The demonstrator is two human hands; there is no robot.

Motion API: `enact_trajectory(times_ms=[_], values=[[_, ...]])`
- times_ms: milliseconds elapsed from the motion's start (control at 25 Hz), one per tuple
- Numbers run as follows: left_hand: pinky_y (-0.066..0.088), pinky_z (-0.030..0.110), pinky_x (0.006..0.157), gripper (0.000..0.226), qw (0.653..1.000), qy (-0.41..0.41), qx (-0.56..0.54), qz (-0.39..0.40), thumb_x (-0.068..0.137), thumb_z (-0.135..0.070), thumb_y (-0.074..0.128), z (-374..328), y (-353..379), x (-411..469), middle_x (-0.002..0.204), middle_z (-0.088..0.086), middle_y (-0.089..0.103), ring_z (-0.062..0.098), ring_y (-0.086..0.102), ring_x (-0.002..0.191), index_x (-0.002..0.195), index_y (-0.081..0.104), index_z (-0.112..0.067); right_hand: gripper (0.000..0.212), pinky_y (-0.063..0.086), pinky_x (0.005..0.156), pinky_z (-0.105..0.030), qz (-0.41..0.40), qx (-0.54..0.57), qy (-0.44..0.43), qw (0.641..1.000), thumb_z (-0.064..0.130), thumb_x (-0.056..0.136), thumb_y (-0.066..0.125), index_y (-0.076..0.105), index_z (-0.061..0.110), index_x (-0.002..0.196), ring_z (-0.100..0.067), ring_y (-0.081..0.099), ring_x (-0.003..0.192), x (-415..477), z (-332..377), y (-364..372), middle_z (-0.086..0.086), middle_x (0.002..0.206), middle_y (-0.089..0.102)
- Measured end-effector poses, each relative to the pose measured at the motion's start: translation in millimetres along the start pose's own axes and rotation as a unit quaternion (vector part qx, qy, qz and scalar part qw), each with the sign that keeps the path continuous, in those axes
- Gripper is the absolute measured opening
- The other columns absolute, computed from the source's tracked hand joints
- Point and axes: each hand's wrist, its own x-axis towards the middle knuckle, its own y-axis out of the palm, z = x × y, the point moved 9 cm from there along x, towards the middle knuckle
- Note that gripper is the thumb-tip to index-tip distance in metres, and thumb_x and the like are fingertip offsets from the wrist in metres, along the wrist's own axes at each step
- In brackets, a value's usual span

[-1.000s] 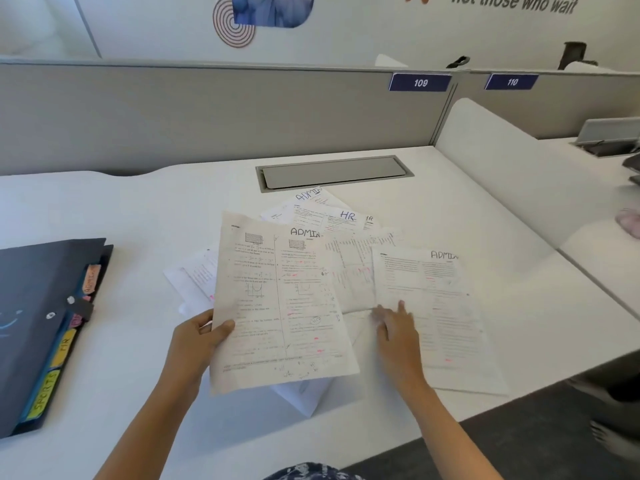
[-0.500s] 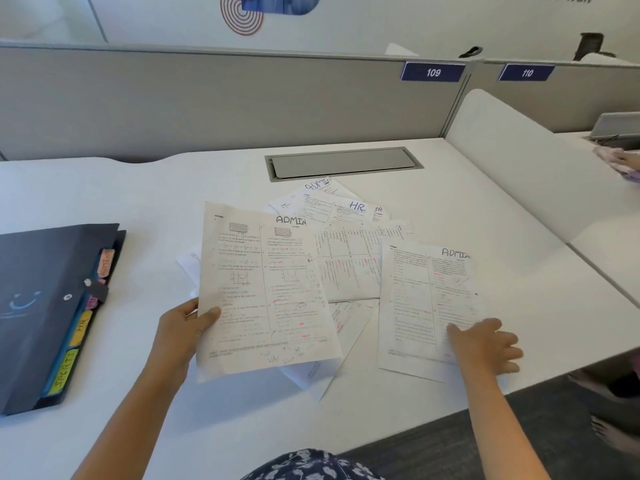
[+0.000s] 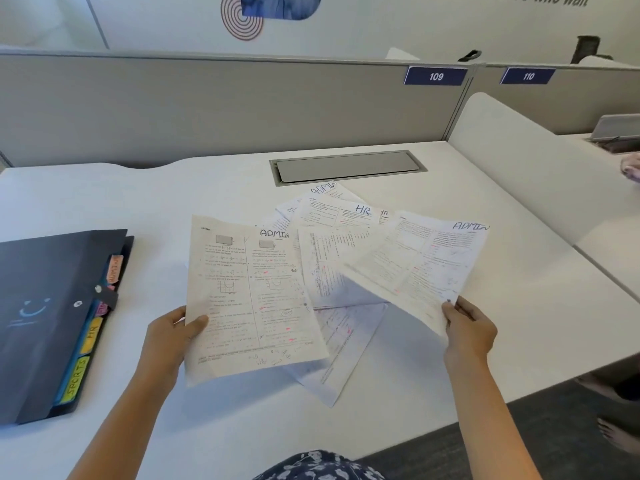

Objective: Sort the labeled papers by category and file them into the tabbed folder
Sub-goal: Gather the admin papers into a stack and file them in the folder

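Risk lies in flimsy grips: your left hand (image 3: 169, 336) pinches one white ADMIN-labelled sheet (image 3: 249, 292) at frame centre, your right hand (image 3: 467, 332) another ADMIN sheet (image 3: 419, 265) by its corner; either could sag, slip, or mix with HR papers (image 3: 341, 213); dark tabbed folder (image 3: 52, 313) sits closed, left of frame.

Both forearms are extended forward, bare. The left hand (image 3: 169, 336) is closed in a pinch, thumb on top. The right hand (image 3: 467, 332) is likewise pinched shut, raised slightly higher.
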Motion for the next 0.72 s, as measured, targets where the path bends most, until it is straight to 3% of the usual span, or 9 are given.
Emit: enact_trajectory(times_ms=[160, 320, 480, 640, 720], values=[[0.053, 0.048, 0.086, 0.032, 0.999, -0.030, 0.007, 0.030, 0.093, -0.005, 0.056, 15.6, 8.5, 3.1, 0.106, 0.009, 0.069, 0.033, 0.066, 0.095, 0.125, 0.058, -0.008, 0.031, 0.056, 0.080, -0.026, 0.171, 0.055, 0.032, 0.983, -0.004, 0.086, 0.062, 0.064, -0.001, 0.117, -0.023, 0.065, 0.100, -20.9, -8.6, 52.8, -0.011, 0.107, 0.070], [0.053, 0.041, 0.079, 0.028, 0.994, -0.071, 0.007, 0.082, 0.099, -0.006, 0.044, 25.9, 22.1, 7.8, 0.105, 0.010, 0.070, 0.030, 0.066, 0.098, 0.123, 0.059, -0.004, 0.023, 0.058, 0.075, -0.023, 0.289, -0.029, 0.035, 0.956, -0.006, 0.084, 0.062, 0.067, -0.003, 0.107, -0.024, 0.067, 0.092, -52.0, -29.3, 102.5, -0.015, 0.101, 0.072], [0.053, 0.041, 0.074, 0.031, 0.991, -0.096, 0.009, 0.091, 0.103, -0.016, 0.035, 28.7, 25.4, 9.3, 0.102, 0.012, 0.069, 0.030, 0.065, 0.095, 0.117, 0.059, -0.004, 0.016, 0.056, 0.077, -0.030, 0.314, -0.172, -0.019, 0.933, 0.002, 0.082, 0.067, 0.072, 0.010, 0.094, -0.023, 0.069, 0.089, -74.1, -49.7, 133.2, -0.007, 0.090, 0.074], [0.054, 0.046, 0.082, 0.039, 0.992, -0.098, 0.030, 0.080, 0.103, -0.035, 0.033, 22.2, 26.6, 12.5, 0.098, 0.012, 0.069, 0.030, 0.065, 0.095, 0.104, 0.065, -0.012, 0.017, 0.043, 0.067, -0.012, 0.319, -0.284, -0.088, 0.900, 0.009, 0.086, 0.065, 0.072, 0.014, 0.101, -0.011, 0.064, 0.087, -91.8, -48.1, 155.6, 0.004, 0.090, 0.071], [0.056, 0.044, 0.077, 0.028, 0.991, -0.089, 0.042, 0.092, 0.101, -0.028, 0.041, 19.3, 29.8, 12.7, 0.099, 0.010, 0.071, 0.030, 0.067, 0.093, 0.108, 0.064, -0.014, 0.014, 0.045, 0.064, -0.010, 0.312, -0.331, -0.141, 0.880, 0.009, 0.089, 0.061, 0.071, 0.012, 0.098, -0.012, 0.064, 0.083, -100.7, -42.7, 163.2, 0.002, 0.087, 0.069]])
